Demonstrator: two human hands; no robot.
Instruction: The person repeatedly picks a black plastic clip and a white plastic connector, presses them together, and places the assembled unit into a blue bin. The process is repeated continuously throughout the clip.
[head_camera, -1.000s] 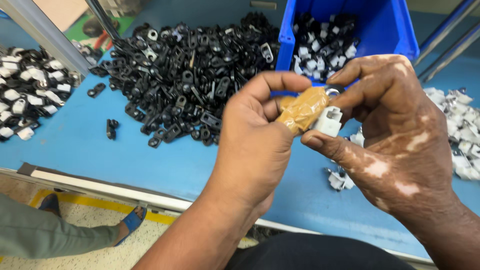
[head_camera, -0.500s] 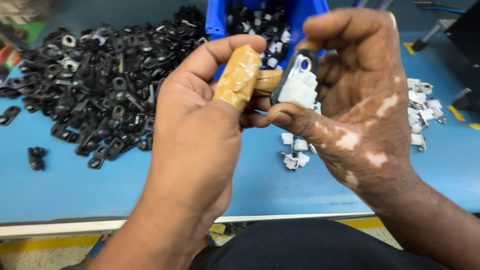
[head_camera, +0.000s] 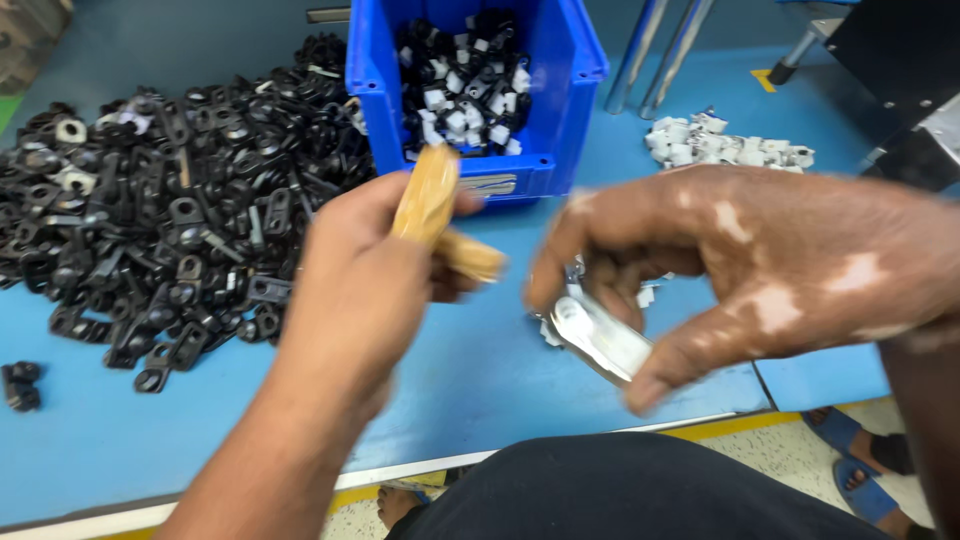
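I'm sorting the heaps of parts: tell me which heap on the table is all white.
The small white heap at the far right, right of the blue bin. The big left pile is mostly black; the bin holds black and white.
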